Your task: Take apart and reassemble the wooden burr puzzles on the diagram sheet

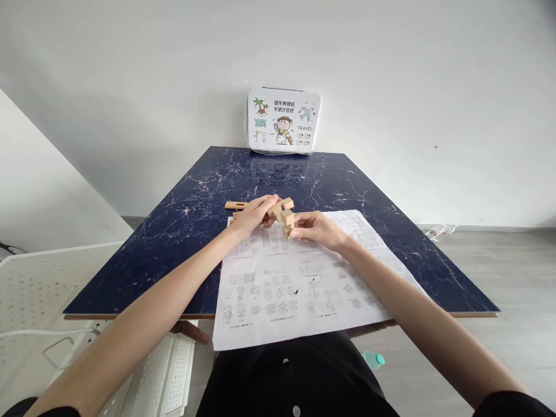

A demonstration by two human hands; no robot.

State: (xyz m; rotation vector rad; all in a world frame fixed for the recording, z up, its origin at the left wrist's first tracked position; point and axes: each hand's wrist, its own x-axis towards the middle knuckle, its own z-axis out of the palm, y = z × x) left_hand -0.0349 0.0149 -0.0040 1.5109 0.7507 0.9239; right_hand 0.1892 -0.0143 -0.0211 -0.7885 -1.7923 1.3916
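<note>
Several light wooden blocks (287,217), fitted together at angles, are held above a large printed sheet (260,289). My left hand (256,215) is closed on the left side of these blocks, its fingers over their top. From the right, my right hand (317,229) pinches the lower block between thumb and fingers. A flat wooden piece with a slot (236,205) lies on the table just left of my left hand, and part of another wooden piece shows below it. The sheet carries rows of small line drawings and hangs over the table's front edge.
The dark blue marbled table (174,231) stands against a white wall. At its far edge leans a white case with cartoon prints (284,121). A white perforated surface (52,284) is at the left. On the floor at the right lies a bottle with a green cap (374,359).
</note>
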